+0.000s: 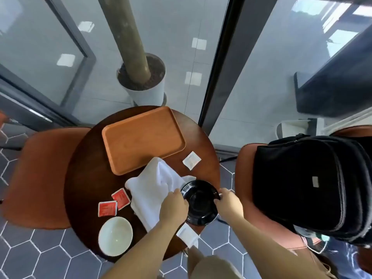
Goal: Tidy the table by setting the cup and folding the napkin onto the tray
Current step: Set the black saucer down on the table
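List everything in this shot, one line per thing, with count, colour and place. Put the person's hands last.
round wooden table: 1, dark brown, centre
rectangular wooden tray: 1, orange-brown, far side of table, nothing on it
white cloth napkin: 1, crumpled, middle of table, partly under the dish
black glossy dish: 1, near right of table
pale green bowl: 1, near left edge of table
red sachets: 2, left of napkin
white sachet: 1, right of tray
orange chairs: 2, either side of table
black backpack: 1, on right chair
white planter: 1, with trunk, behind table
left hand: on dish's left rim
right hand: on dish's right rim
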`<state>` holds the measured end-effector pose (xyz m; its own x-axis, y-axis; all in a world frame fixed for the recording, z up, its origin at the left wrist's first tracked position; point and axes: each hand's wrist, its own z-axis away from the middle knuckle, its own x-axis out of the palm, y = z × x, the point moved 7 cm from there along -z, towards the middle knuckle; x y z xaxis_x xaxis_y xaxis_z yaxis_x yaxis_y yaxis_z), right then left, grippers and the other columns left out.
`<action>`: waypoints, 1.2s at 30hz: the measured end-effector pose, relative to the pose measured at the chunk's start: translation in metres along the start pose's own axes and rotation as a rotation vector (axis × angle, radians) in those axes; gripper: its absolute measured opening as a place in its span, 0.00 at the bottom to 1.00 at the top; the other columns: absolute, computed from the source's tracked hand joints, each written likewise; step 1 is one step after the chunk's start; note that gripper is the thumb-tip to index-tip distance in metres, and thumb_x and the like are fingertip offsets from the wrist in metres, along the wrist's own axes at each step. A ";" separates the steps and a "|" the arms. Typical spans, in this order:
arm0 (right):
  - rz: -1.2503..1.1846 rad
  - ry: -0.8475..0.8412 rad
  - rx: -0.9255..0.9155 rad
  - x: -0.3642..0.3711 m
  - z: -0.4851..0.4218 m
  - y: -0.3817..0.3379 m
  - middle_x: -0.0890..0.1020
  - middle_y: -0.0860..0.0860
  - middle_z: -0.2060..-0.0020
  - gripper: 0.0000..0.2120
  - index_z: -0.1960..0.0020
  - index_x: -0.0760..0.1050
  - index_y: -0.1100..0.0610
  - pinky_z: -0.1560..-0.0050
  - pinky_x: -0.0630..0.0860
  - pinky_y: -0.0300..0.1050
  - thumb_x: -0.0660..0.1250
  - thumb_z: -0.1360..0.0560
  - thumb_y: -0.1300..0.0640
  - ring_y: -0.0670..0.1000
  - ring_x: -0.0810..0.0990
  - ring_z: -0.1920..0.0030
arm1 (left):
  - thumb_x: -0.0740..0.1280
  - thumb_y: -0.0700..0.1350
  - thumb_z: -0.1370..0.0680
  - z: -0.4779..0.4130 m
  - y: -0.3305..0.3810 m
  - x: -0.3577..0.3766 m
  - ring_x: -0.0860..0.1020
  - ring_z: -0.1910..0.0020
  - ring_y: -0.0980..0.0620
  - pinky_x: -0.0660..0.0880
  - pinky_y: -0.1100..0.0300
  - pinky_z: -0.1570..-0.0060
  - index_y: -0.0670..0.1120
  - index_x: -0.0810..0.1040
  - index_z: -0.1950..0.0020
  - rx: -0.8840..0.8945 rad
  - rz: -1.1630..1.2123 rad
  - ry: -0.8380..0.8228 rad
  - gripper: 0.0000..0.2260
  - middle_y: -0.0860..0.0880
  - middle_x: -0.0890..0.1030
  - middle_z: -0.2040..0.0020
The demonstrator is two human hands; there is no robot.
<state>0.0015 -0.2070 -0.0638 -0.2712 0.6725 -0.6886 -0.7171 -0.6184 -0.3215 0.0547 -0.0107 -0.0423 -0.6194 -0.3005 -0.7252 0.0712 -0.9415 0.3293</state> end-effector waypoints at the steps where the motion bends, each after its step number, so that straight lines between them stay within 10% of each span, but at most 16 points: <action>1: -0.011 -0.001 0.010 0.001 -0.002 0.002 0.83 0.52 0.48 0.13 0.40 0.76 0.54 0.51 0.76 0.46 0.66 0.25 0.59 0.57 0.81 0.47 | 0.60 0.50 0.17 -0.002 -0.002 0.002 0.81 0.44 0.49 0.77 0.64 0.48 0.47 0.72 0.33 -0.020 0.015 -0.014 0.15 0.47 0.79 0.38; 21: -0.193 0.065 -0.012 -0.038 -0.004 -0.025 0.83 0.50 0.49 0.14 0.41 0.79 0.53 0.51 0.75 0.44 0.65 0.24 0.64 0.54 0.81 0.49 | 0.65 0.41 0.20 -0.004 -0.008 -0.035 0.78 0.57 0.53 0.67 0.74 0.66 0.49 0.78 0.51 -0.036 0.301 0.141 0.04 0.52 0.80 0.54; 28: -0.203 0.092 -0.124 -0.047 0.008 -0.086 0.82 0.44 0.55 0.14 0.45 0.80 0.50 0.56 0.73 0.42 0.65 0.25 0.64 0.51 0.81 0.52 | 0.62 0.34 0.23 0.011 -0.040 -0.081 0.72 0.65 0.43 0.68 0.56 0.65 0.39 0.78 0.61 -0.071 0.490 0.252 0.08 0.37 0.78 0.63; 36: -0.156 0.071 -0.290 -0.023 0.029 -0.175 0.83 0.42 0.59 0.14 0.47 0.82 0.50 0.55 0.72 0.43 0.66 0.29 0.62 0.52 0.82 0.50 | 0.62 0.31 0.29 0.033 -0.107 -0.135 0.72 0.63 0.45 0.70 0.51 0.61 0.44 0.75 0.64 -0.110 0.596 0.436 0.10 0.43 0.77 0.65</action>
<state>0.1146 -0.1022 0.0269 -0.1196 0.7447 -0.6566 -0.5311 -0.6068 -0.5914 0.1042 0.1355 0.0403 -0.0863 -0.7766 -0.6240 0.3897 -0.6027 0.6963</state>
